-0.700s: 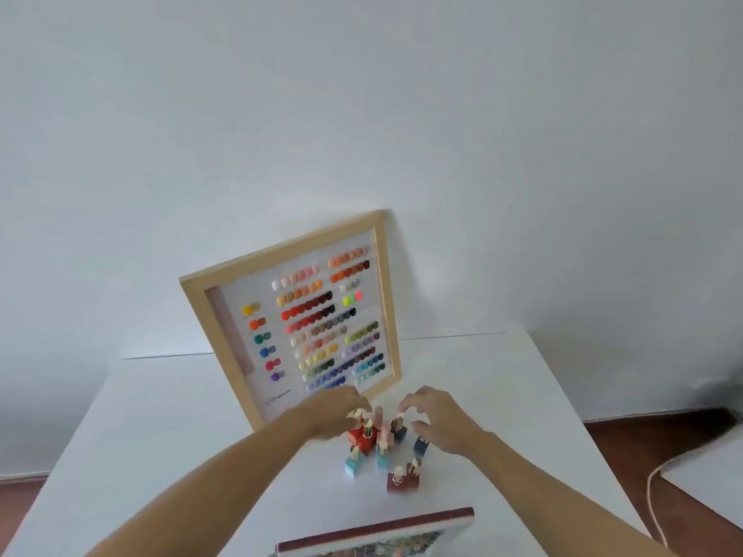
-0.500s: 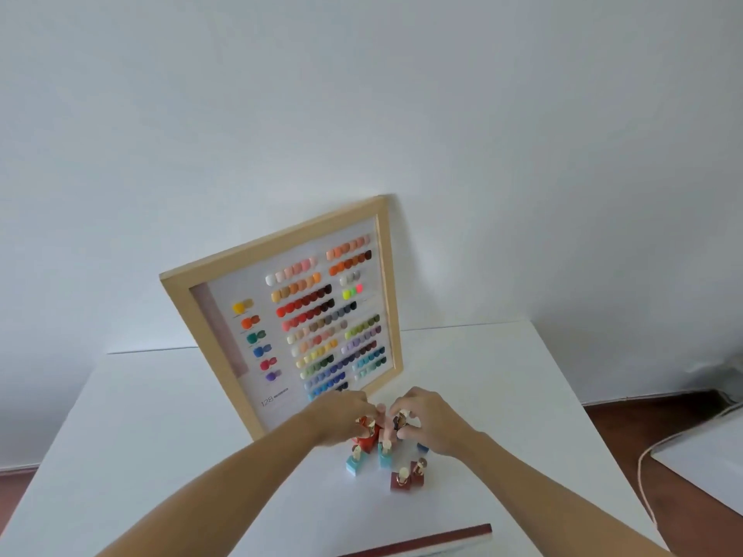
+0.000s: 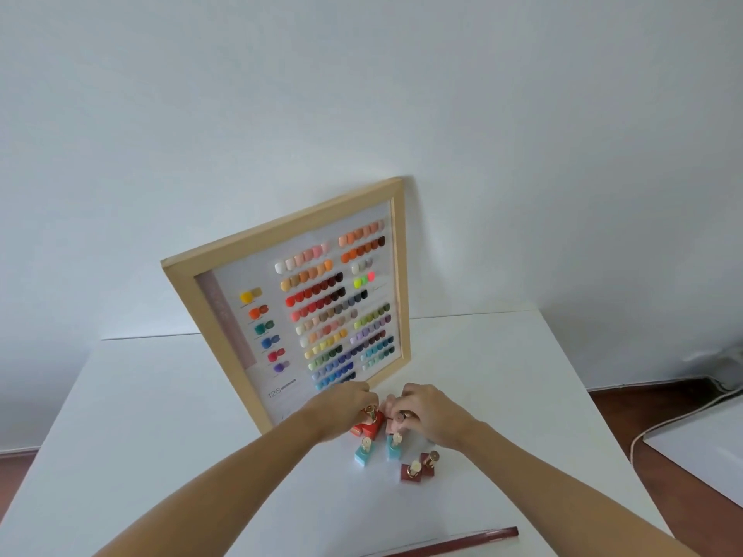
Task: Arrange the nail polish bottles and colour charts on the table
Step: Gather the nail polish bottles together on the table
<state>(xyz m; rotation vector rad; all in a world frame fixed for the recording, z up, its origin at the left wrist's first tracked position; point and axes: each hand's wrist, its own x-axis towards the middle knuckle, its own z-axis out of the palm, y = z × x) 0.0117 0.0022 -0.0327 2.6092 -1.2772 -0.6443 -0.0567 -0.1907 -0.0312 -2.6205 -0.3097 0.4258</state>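
A wood-framed colour chart (image 3: 317, 311) leans against the wall at the back of the white table (image 3: 161, 436). In front of it stands a cluster of small nail polish bottles. My left hand (image 3: 341, 408) is closed on the red bottles (image 3: 368, 428). My right hand (image 3: 432, 416) is closed on a pink bottle (image 3: 396, 426) beside them. Two light blue bottles (image 3: 378, 452) stand nearer me, and two dark red bottles (image 3: 420, 468) stand to their right. The edge of a second chart with a dark red frame (image 3: 454, 540) shows at the bottom.
The table's right edge (image 3: 603, 420) drops to a brown floor, where a cord (image 3: 663, 424) and a white board (image 3: 703, 448) lie. The white wall rises right behind the table.
Both hands have closed in on the back of the bottle cluster and now grip bottles there. The view has tilted up, so the dark red chart has slid toward the bottom edge.
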